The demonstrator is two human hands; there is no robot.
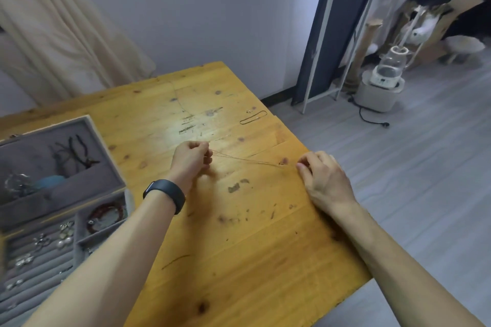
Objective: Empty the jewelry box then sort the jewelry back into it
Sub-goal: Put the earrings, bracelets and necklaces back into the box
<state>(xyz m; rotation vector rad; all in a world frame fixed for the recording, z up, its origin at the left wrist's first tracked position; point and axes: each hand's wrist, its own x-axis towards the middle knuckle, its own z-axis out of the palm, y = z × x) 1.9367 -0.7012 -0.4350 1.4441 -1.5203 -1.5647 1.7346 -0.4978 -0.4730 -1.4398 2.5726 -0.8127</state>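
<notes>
Thin gold chain [247, 161] stretched taut between hands, left fingers [206, 152] pinching one end, right fingers [303, 167] the other

Wooden table [239, 247] by wall; cream curtain [53, 21] behind; white appliance [382, 85] on grey floor, cord trailing.

No text, label, brand, number or sign can be read anywhere in view. The white appliance [382, 75] standing on the floor [425, 180] has a small front panel with faint marks, but they are too small and blurred to make out.
</notes>
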